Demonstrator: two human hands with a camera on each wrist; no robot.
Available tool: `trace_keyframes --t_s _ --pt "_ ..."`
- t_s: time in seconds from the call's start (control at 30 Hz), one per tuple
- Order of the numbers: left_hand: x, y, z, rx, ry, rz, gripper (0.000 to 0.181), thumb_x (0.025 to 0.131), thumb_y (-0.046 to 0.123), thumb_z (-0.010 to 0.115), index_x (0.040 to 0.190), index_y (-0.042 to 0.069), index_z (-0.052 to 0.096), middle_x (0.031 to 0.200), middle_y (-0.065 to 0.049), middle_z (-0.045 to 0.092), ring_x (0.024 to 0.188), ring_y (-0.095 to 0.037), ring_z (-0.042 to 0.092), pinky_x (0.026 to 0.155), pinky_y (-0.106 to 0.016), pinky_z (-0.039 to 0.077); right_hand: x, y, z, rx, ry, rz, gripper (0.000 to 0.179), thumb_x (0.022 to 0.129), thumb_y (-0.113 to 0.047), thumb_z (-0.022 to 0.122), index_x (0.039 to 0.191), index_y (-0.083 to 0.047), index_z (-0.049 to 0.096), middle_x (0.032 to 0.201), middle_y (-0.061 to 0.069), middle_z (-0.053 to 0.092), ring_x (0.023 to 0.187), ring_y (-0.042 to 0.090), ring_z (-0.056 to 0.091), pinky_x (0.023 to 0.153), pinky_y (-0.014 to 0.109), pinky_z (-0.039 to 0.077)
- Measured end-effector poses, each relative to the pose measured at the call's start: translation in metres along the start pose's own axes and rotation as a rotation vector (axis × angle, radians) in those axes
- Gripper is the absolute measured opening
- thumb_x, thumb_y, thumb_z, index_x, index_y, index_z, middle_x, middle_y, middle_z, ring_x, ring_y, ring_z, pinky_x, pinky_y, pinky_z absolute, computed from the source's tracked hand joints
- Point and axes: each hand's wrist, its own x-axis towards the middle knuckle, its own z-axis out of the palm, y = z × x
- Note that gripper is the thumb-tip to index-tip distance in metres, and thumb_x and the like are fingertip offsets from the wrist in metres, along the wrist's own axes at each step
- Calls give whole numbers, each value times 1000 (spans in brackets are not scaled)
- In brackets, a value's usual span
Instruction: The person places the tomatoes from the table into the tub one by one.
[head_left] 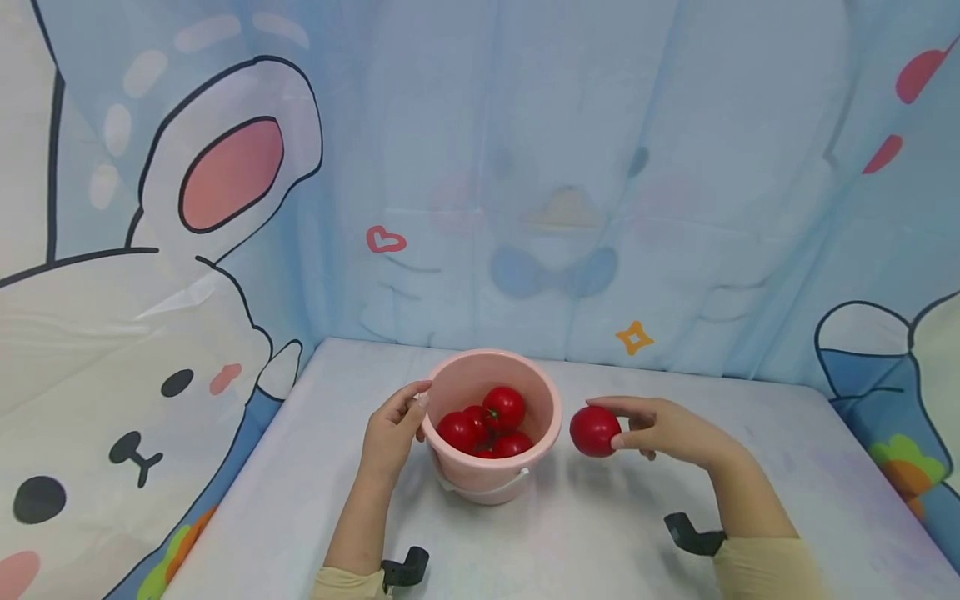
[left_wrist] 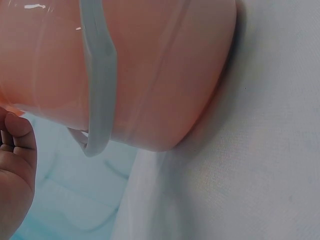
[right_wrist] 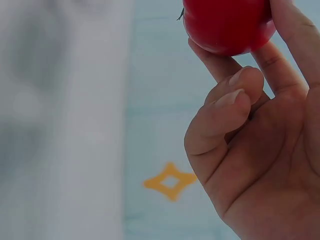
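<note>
A pink bucket (head_left: 491, 475) with a pale handle (left_wrist: 102, 75) stands upright, with several red tomatoes (head_left: 504, 407) inside. At its left rim is my left hand (head_left: 393, 429), its thumb and fingers pinching the edge; the left wrist view shows only part of that hand (left_wrist: 17, 165) beside the bucket wall. To the right of the bucket, my right hand (head_left: 660, 427) holds another red tomato (head_left: 595, 431) between thumb and fingertips. In the right wrist view this tomato (right_wrist: 227, 25) is cut off by the top edge, and two fingers are curled below it.
Under the bucket is a table with a whitish cloth (head_left: 585, 533). A blue printed curtain (head_left: 570, 167) hangs along the back, and a rabbit-patterned sheet (head_left: 97, 358) covers the left side. Black wrist mounts (head_left: 405, 568) are strapped on both forearms.
</note>
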Motion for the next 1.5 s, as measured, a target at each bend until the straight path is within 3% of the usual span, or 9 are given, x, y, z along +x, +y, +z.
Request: trace_keyframes --t_s 0.23,0.4,0.57,0.8,0.9,1.07,1.3,1.5 --pt "0 1 0 -2 2 13 24 95 41 63 118 37 69 78 -7 55 66 -21 55 69 -31 49 13 -46 -34 -33 2 -67 59 86 -42 74 141 -40 51 106 9 63 73 24 59 61 35 51" --pt "1 -1 0 -8 2 12 23 96 39 63 118 37 69 77 -8 55 65 -20 55 68 -29 48 31 -76 -38 -61 -9 -105 58 84 -45 75 137 -46 52 110 4 65 73 25 60 62 36 51" --pt "1 -1 0 -6 0 6 23 96 39 63 118 37 69 78 -7 55 66 -21 55 69 -32 49 55 -106 -30 -65 -66 -124 59 81 -48 77 135 -47 53 119 -2 64 72 25 59 65 37 52" --pt "1 -1 -1 -12 0 5 22 96 37 62 117 36 69 78 -8 55 66 -21 55 69 -35 49 93 -139 -5 -93 -162 -168 52 84 -43 75 132 -47 57 113 -3 67 63 25 56 62 35 52" --pt "1 -2 -1 -14 -3 -1 22 96 37 62 117 35 70 78 -7 55 67 -21 55 68 -33 49 104 -149 5 -98 -201 -164 51 83 -40 76 131 -44 59 119 -7 66 80 26 62 69 37 56" --pt "2 -1 0 -12 -4 6 22 96 39 63 117 36 69 78 -8 55 66 -21 55 68 -35 50 116 -161 17 -164 -234 -139 53 81 -38 79 131 -42 60 125 -9 64 118 20 55 86 39 56" --pt "1 2 1 -16 -22 4 26 94 45 64 118 36 69 78 -7 56 67 -21 56 67 -28 49 124 -166 31 -254 -288 -84 55 80 -33 81 131 -40 60 120 -8 63 116 20 55 85 38 57" --pt "0 4 0 -29 -14 25 25 94 43 65 117 35 70 77 -8 55 65 -20 55 66 -28 49 125 -169 39 -172 -306 -8 57 80 -27 82 131 -40 61 120 -3 62 118 24 54 84 42 58"
